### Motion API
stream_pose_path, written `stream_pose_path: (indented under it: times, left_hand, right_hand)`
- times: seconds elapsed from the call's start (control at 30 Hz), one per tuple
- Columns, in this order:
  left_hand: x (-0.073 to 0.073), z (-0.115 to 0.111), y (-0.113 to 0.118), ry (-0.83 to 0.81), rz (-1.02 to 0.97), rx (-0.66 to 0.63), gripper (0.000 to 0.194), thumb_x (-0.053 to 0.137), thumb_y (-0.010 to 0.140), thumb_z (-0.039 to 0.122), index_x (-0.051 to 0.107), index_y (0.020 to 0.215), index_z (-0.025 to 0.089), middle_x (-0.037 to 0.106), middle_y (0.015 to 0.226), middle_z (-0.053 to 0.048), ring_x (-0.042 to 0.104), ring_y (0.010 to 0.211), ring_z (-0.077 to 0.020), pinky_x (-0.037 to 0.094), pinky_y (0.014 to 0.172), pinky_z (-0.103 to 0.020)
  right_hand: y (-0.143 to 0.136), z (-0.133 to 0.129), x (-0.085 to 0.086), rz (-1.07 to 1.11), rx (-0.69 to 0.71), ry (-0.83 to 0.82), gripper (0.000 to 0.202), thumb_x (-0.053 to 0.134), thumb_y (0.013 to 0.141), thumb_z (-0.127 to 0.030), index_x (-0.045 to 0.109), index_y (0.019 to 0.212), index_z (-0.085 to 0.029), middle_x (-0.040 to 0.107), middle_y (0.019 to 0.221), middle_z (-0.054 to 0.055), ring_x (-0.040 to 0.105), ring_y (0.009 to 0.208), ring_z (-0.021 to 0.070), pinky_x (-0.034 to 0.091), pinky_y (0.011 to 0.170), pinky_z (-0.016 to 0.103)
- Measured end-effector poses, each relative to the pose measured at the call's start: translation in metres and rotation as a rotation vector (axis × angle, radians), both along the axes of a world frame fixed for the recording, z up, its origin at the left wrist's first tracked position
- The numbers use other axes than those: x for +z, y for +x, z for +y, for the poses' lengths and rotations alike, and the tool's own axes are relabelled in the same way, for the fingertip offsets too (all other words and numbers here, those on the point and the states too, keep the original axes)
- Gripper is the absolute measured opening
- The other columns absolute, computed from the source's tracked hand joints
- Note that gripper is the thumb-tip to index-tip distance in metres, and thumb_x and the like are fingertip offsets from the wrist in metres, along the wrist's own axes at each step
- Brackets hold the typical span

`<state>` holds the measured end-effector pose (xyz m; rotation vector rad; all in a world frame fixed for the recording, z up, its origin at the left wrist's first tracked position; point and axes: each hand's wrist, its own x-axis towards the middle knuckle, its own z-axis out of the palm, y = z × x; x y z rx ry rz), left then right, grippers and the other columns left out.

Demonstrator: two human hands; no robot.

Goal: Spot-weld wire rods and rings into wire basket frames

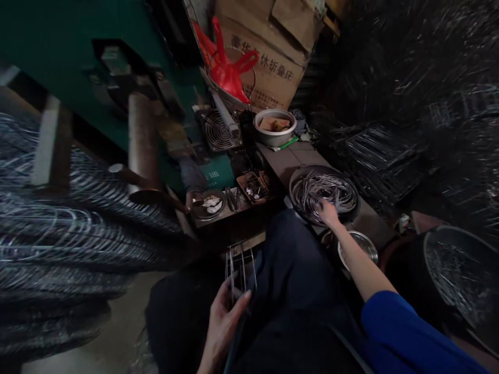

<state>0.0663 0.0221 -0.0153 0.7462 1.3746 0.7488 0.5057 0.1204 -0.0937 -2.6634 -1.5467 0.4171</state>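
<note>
My left hand (pixel 230 311) is closed around the lower end of a small wire rack (pixel 241 265), a frame of thin metal rods held upright above my lap. To the right, my right hand (pixel 326 213) reaches into a wide dark basin (pixel 355 208) heaped with bent metal wire rings (pixel 312 189). Its fingers are bent and pressed together at the near side of the heap; what they pinch, if anything, I cannot make out. Just below that wrist a shiny metal bowl (pixel 364 245) is partly covered by my forearm.
Stacked wire parts (pixel 70 228) hang at the left beside a thick metal cylinder (pixel 141 140). Ahead are a dish (pixel 199 212), a small basket (pixel 253 188), a fan grille (pixel 218 130) and a white basin (pixel 273 136). A large bucket (pixel 432 259) of metal pieces stands right.
</note>
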Motion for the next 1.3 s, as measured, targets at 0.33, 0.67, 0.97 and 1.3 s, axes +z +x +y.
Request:
stream_pose_path:
  times: [0.33,0.67,0.97,1.3]
  left_hand:
    - [0.022,-0.011,-0.005,0.07,0.111,-0.083,0.083,0.086,0.058,0.054,0.061,0.127,0.014,0.065,0.071,0.0,0.065,0.067,-0.0195,0.053,0.06,-0.027]
    - [0.011,0.013,-0.035,0.134,-0.006,0.18,0.089,0.092,0.053,0.042,0.058,0.132,0.018,0.063,0.074,0.003,0.059,0.059,-0.0127,0.051,0.052,-0.021]
    - [0.003,0.043,-0.042,0.377,-0.025,0.282,0.08,0.088,0.063,0.032,0.056,0.135,0.022,0.065,0.082,0.003,0.059,0.061,-0.0095,0.052,0.053,-0.019]
    - [0.012,0.038,-0.058,0.471,-0.17,0.39,0.078,0.086,0.066,0.03,0.053,0.137,0.022,0.055,0.071,0.008,0.054,0.048,-0.0068,0.049,0.045,-0.02]
  right_hand:
    - [0.021,0.047,0.01,-0.013,-0.159,0.174,0.034,0.051,0.096,-0.028,0.062,0.124,-0.012,0.059,0.131,0.021,0.057,0.118,0.0285,0.042,0.097,0.036]
    - [0.009,0.069,0.062,0.136,-0.162,0.563,0.026,0.045,0.095,-0.031,0.061,0.106,-0.014,0.067,0.101,0.015,0.06,0.096,0.0271,0.046,0.087,0.037]
    - [-0.1,0.044,0.179,1.2,0.265,0.596,0.052,0.075,0.076,-0.058,0.065,0.111,-0.021,0.063,0.082,0.001,0.053,0.07,0.015,0.043,0.065,0.027]
    - [-0.198,0.048,0.156,1.128,0.329,0.528,0.049,0.072,0.078,-0.063,0.061,0.063,-0.018,0.047,0.062,-0.001,0.037,0.059,0.012,0.029,0.056,0.027]
